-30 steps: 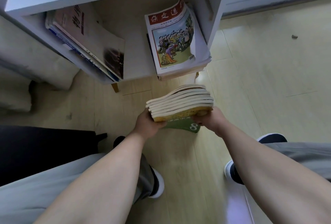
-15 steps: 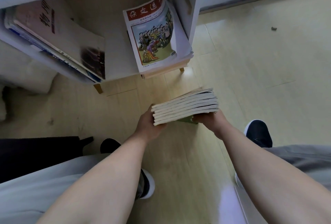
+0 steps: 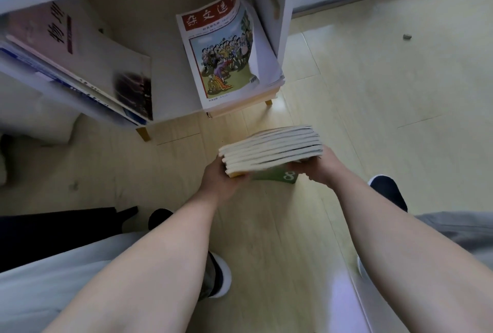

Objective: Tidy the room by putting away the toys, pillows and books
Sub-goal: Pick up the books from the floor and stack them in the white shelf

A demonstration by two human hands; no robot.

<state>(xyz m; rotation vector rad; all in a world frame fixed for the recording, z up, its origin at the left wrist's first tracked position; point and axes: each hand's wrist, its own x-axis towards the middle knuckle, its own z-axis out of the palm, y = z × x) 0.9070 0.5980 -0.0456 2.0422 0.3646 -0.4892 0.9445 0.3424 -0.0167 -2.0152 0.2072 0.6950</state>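
Over the last second the stack of books has stayed clamped between both hands, while the white shelf has drawn nearer and larger in view. The left grip curls round the stack's near corner; the right grip clasps its far end. The stack hangs above the floor, just short of the shelf's open compartment, between the leaning books and the red-headed magazine. Shelving looks imminent, with that middle gap the likely slot.
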